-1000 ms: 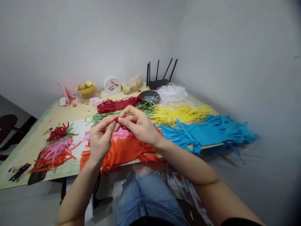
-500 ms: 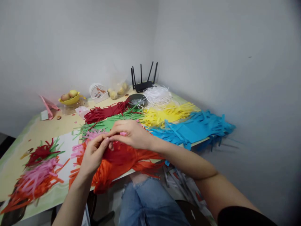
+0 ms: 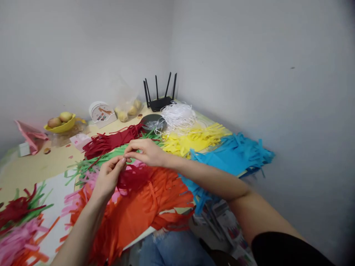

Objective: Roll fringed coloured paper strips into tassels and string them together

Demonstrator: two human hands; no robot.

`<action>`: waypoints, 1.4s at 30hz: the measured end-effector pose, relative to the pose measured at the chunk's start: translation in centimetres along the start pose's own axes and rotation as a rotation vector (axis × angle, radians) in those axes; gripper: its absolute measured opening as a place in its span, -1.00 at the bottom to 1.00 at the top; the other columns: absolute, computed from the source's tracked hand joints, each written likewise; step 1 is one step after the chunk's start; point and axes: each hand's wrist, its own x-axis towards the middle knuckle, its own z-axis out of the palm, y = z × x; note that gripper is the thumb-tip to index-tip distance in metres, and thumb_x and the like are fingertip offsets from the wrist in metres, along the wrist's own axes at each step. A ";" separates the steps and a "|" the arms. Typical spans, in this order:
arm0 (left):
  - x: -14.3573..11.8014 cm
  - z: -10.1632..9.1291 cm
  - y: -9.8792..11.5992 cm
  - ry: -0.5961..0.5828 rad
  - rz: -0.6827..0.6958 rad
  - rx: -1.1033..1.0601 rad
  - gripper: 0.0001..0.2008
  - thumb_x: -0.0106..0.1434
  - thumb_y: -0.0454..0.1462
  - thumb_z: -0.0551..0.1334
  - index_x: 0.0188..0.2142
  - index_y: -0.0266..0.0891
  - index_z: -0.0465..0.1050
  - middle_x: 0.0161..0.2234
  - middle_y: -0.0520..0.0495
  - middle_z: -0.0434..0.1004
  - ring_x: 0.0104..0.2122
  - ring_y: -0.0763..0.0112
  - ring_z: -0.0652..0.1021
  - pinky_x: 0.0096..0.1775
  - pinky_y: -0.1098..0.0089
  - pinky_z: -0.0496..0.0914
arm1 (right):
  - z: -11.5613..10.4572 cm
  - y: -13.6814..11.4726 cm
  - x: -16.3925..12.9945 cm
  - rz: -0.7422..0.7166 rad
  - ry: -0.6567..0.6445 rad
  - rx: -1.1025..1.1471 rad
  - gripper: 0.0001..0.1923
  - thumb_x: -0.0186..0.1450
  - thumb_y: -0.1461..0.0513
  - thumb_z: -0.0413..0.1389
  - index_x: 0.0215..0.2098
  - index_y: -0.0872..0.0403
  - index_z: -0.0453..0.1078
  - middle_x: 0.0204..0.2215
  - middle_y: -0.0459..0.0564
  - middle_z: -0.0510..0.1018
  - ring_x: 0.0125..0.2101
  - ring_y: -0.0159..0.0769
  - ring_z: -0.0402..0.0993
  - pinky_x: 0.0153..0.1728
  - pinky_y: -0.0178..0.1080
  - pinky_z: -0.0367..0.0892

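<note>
My left hand [image 3: 109, 175] and my right hand [image 3: 145, 151] meet above the fringed paper, thumbs and fingertips pinched together. From between them hangs a dark red fringed tassel [image 3: 134, 179], its strips spreading to the right; the pinched top is hidden by my fingers. Under it lies a large orange fringed sheet [image 3: 138, 212]. Pink fringe [image 3: 91, 177] shows left of my hands, and a green fringed sheet [image 3: 111, 156] lies behind them. Farther back is a dark red fringed sheet [image 3: 113, 141].
Yellow [image 3: 194, 139] and blue fringed sheets [image 3: 233, 155] lie right. Loose tassel strips [image 3: 19, 236] sit at the left. White string [image 3: 179, 115], a dark bowl [image 3: 152, 122], a router [image 3: 160, 103] and a yellow fruit bowl [image 3: 61, 125] stand behind, by the walls.
The view has shifted closer and to the right, so the table things appear farther left. My hands stay pinched together, and the dark red tassel below them now shows more clearly.
</note>
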 end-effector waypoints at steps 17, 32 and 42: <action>6.8 -0.4 -1.9 0.252 0.039 0.127 -0.60 0.01 0.01 0.45 -0.32 -0.28 0.68 -0.56 -0.04 0.54 -0.50 0.42 0.46 -0.41 0.46 0.30 | -4.6 26.4 6.3 0.914 -0.233 -0.851 -0.59 0.39 0.12 0.17 0.11 0.20 0.38 0.05 0.17 0.48 -0.01 -0.16 0.50 0.00 -0.04 0.47; 4.4 -0.3 -1.2 0.317 0.050 -0.028 -0.68 -0.04 -0.07 0.48 -0.40 -0.27 0.59 -0.53 -0.06 0.60 -0.46 0.36 0.57 -0.34 0.41 0.44 | -6.7 22.1 5.7 0.794 -0.154 -0.786 -0.76 0.39 0.31 0.12 -0.06 0.31 0.49 -0.04 0.30 0.57 0.03 -0.07 0.51 0.10 -0.07 0.36; -1.3 0.0 0.6 0.454 0.250 0.029 -0.78 0.08 -0.16 0.43 -0.34 -0.25 0.57 -0.38 -0.06 0.64 -0.34 0.37 0.61 -0.23 0.42 0.48 | 0.3 1.3 1.5 0.305 0.026 0.526 -0.75 0.28 0.12 0.23 -0.19 0.14 0.45 -0.38 0.01 0.65 -0.39 -0.34 0.61 -0.29 -0.26 0.52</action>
